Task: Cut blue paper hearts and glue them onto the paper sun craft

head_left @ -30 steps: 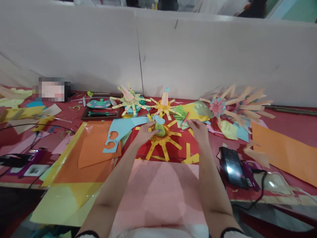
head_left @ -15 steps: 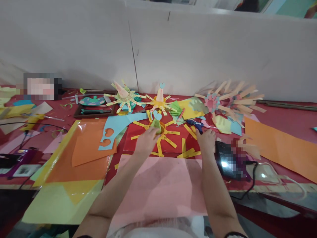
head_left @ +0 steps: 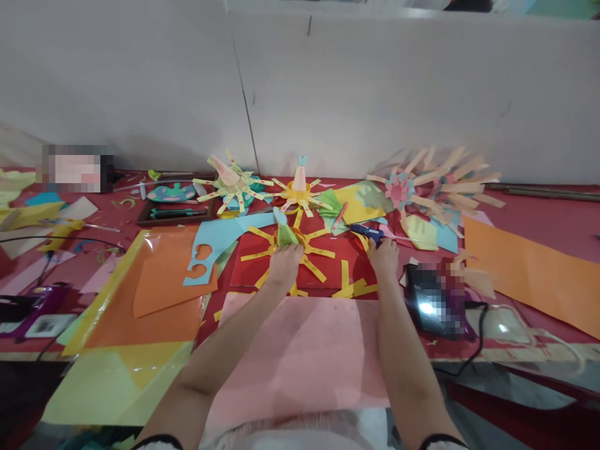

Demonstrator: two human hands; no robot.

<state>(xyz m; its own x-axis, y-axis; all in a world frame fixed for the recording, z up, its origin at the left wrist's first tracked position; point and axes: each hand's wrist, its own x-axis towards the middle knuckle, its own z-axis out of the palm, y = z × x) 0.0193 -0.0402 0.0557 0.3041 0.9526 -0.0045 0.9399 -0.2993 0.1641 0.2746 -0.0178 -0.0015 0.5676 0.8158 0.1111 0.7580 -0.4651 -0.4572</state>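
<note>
My left hand (head_left: 287, 259) is closed on a green paper cone (head_left: 285, 235) with a light blue heart (head_left: 280, 217) at its tip. The cone tilts to the left over the middle of a yellow paper ring with strip rays (head_left: 316, 267), which lies on a red board (head_left: 241, 273). My fingers hide the cone's base. My right hand (head_left: 385, 256) is closed around the handle end of a dark blue glue gun (head_left: 368, 233), right of the ring. Loose yellow paper strips (head_left: 357, 289) lie between my hands.
Behind stand paper pieces with cones (head_left: 300, 181) and a pink-and-blue flower with strips (head_left: 400, 189). A pink sheet (head_left: 300, 356) lies in front. Orange paper (head_left: 173, 281) and a blue cutout (head_left: 202, 250) lie left; a dark device with a cable (head_left: 424, 306) lies right.
My left hand has moved slightly left and down with the green cone, which now leans more to the left. My right hand has stayed at the glue gun, which has tilted slightly.
</note>
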